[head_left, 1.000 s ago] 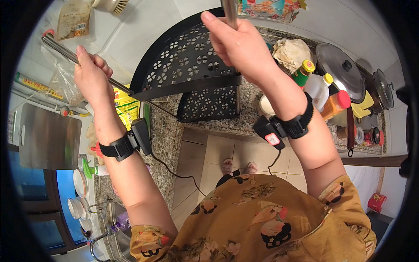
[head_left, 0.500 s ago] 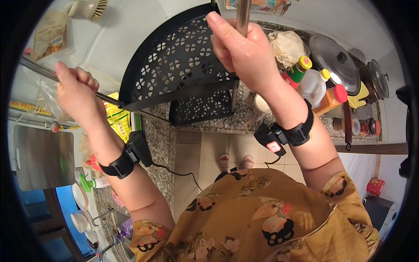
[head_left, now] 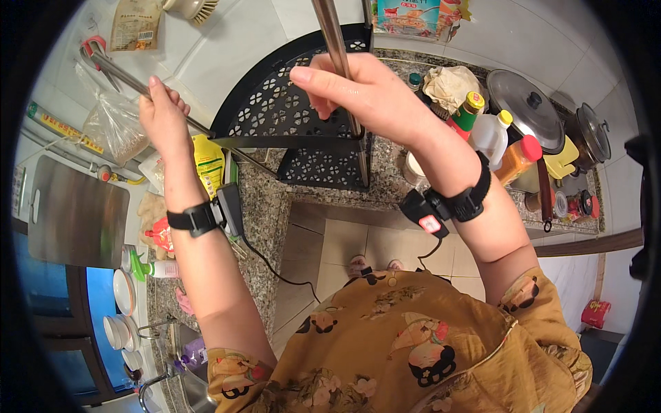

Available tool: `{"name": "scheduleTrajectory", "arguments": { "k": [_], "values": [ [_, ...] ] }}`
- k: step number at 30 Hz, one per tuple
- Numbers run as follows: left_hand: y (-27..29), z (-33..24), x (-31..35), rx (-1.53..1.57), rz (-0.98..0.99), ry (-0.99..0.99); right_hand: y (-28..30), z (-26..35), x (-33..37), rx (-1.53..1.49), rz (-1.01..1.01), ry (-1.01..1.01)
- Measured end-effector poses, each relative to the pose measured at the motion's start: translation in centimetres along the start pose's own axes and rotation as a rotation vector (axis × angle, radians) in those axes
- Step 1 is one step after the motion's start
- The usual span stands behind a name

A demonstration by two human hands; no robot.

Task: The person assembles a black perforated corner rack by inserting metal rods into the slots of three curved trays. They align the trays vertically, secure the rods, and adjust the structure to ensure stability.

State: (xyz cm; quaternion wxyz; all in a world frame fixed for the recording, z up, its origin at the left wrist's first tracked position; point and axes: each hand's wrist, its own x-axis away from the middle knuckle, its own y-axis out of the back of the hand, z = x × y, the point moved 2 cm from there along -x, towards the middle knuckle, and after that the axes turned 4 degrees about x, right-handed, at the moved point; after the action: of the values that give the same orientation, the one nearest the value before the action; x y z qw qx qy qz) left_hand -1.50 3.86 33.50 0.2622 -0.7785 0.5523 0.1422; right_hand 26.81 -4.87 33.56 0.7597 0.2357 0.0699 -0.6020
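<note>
A black two-tier corner shelf [head_left: 258, 113] with flower-shaped cut-outs and metal posts stands on the granite counter. My left hand [head_left: 165, 120] is wrapped around its left metal post [head_left: 124, 74], thumb pointing up along it. Around the right metal post [head_left: 329, 27] my right hand [head_left: 365, 93] curls more loosely, with the thumb stretched out to the left. Part of that post is hidden by the hand, as is some of the upper tier. Each wrist wears a strapped black device with a cable.
Right of the shelf are a green-capped sauce bottle [head_left: 467, 115], a white jug [head_left: 490, 138], a red-capped bottle [head_left: 518, 160] and a lidded pan [head_left: 527, 107]. A yellow packet [head_left: 208, 162] lies beside the left post. Scissors [head_left: 93, 51] and a plastic bag [head_left: 117, 124] hang at the left wall.
My left hand has shifted right and the right hand left, while the view has turned somewhat. The right fingers look looser, and the shelf's posts tilt more to the left.
</note>
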Motion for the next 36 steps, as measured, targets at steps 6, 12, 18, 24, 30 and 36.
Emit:
{"name": "scheduleTrajectory", "arguments": {
  "k": [6, 12, 18, 24, 30, 36],
  "values": [
    [-1.8, 1.5, -2.5, -0.102, -0.011, -0.021, -0.5, -1.7, -0.8, -0.2, 0.031, -0.036],
    [-1.6, 5.2, -1.6, -0.015, 0.072, 0.129, -1.2, -3.8, -0.2, -0.26, 0.122, -0.115],
    [-2.4, 5.5, -1.8, -0.007, 0.068, 0.148, -1.1, -3.3, 0.0, -0.282, 0.087, -0.099],
    [-3.4, 5.6, -2.1, -0.073, 0.045, 0.138, -1.0, -3.2, 0.2, -0.27, 0.018, -0.138],
    [2.4, 5.9, -2.4, -0.328, 0.013, -0.021, -4.7, -1.7, 0.0, -0.201, -0.074, -0.138],
    [0.9, 3.0, 10.9, -0.237, -0.192, -0.002, -9.2, -2.7, -1.5, -0.051, -0.429, 0.064]
  ]
}}
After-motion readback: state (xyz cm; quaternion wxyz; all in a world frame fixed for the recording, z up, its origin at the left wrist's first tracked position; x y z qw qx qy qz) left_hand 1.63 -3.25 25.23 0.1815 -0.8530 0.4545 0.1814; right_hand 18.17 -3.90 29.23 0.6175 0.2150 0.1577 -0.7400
